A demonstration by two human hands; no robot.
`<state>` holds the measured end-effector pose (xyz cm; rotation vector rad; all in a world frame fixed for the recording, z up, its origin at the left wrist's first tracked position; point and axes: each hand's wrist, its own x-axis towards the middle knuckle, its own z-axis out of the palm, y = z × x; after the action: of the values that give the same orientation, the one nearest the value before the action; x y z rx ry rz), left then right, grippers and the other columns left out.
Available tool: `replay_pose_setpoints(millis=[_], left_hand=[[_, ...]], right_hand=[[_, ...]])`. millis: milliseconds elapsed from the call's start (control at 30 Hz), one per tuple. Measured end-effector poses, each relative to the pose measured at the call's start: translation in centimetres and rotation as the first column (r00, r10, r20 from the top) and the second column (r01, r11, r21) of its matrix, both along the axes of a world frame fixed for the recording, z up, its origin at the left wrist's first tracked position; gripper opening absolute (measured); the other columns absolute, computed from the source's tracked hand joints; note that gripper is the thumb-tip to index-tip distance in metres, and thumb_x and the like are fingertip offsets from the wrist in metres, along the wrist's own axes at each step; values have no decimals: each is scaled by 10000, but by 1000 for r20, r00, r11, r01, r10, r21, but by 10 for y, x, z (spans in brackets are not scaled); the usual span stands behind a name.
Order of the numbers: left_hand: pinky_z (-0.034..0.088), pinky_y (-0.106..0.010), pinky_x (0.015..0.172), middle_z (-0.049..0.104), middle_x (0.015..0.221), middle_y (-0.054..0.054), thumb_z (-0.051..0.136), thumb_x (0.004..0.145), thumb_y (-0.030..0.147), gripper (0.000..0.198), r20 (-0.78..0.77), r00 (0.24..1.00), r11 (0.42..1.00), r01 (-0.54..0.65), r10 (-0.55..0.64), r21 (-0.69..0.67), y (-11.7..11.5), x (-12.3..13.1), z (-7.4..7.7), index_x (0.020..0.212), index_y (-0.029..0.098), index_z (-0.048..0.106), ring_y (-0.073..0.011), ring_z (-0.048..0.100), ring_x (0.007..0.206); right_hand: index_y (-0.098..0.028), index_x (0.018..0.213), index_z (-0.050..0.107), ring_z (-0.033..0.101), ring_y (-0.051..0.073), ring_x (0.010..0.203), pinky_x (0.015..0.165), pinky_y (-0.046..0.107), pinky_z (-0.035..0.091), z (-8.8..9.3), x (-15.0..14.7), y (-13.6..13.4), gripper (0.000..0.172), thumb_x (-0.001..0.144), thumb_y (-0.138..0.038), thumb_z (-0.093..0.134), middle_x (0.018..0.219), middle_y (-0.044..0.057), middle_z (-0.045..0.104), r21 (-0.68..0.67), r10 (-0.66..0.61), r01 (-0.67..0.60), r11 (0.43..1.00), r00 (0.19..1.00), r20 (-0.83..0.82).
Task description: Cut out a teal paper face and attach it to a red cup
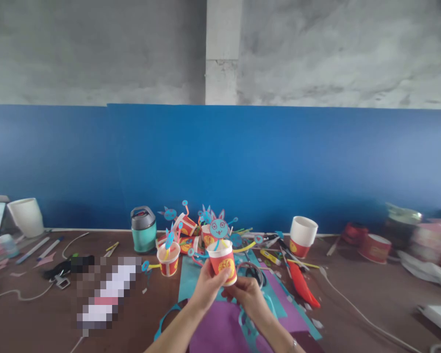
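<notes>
Cup (221,262): raised above purple paper (213,324).
Done: paper face (218,227), 2 side straws (245,248) in place; remainder, we cannot tell.
Left hand (207,285): grasping cup.
Right hand (248,295): fingers curled near base, grip unclear.
Behind: decorated cups (169,266).

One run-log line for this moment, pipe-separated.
left hand: holding decorated paper cup | right hand: near cup's base | below: purple sheet | beyond: similar cups
</notes>
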<state>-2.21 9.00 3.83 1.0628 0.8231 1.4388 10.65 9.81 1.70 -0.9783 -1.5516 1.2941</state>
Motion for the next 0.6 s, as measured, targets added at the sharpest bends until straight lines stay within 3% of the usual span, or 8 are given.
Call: replay_pose_setpoints(millis=[233, 400, 500, 600], left_hand=[[418, -206, 397, 585, 568, 8, 736, 635, 448, 379, -37, 998, 998, 54, -53, 23, -1, 2, 0, 782, 127, 597, -86, 488, 421], [470, -226, 509, 643, 700, -24, 769, 591, 435, 446, -1, 997, 997, -83, 83, -5, 3, -4, -1, 864, 137, 580, -133, 576, 569], [499, -255, 639, 667, 808, -60, 776, 588, 410, 462, 4, 987, 987, -159, 160, -32, 2, -6, 0, 901, 129, 584, -177, 619, 718], [501, -288, 730, 671, 912, -84, 752, 634, 368, 472, -35, 994, 994, -108, 107, -32, -1, -4, 0, 997, 135, 560, -202, 628, 818]], right_hand=[[-158, 574, 715, 528, 133, 480, 490, 234, 416, 3, 0, 0, 345, 654, -493, 685, 497, 22, 622, -4, -22, 22, 1000, 1000, 7], [-151, 701, 711, 582, 162, 582, 534, 246, 432, 15, 2, -3, 264, 689, -408, 652, 632, 45, 677, 7, 11, -12, 1000, 999, 31], [-159, 822, 680, 586, 179, 618, 519, 249, 428, 21, 7, -4, 268, 700, -391, 621, 698, 51, 681, 58, -200, 203, 977, 978, -62], [-176, 787, 633, 544, 168, 571, 505, 256, 418, 25, 15, -5, 272, 762, -436, 559, 666, 39, 645, 181, -501, 525, 831, 850, -166]])
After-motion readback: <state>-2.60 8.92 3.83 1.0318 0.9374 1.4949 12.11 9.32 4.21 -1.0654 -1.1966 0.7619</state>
